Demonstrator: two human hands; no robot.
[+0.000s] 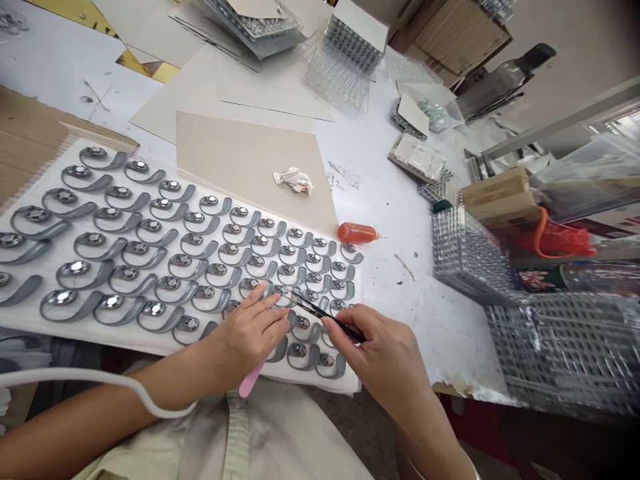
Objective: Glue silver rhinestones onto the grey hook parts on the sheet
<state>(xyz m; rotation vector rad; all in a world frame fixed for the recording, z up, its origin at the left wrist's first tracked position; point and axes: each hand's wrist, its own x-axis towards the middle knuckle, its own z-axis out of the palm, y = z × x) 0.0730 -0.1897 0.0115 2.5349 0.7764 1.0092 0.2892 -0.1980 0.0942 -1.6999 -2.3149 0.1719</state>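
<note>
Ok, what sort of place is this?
Likely a small hand-assembly workshop: rows of identical grey curved parts with shiny round centres on a white sheet, stacked clear plastic trays, and tweezers in the right hand.

Below the left hand sits a cream shirt — stitched front placket. Behind the grip, a white cord circles the forearm.

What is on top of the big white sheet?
Rows of grey curved pieces with shiny round tops sit on the white sheet. The left hand and right hand cover some, which cannot be seen.
</note>
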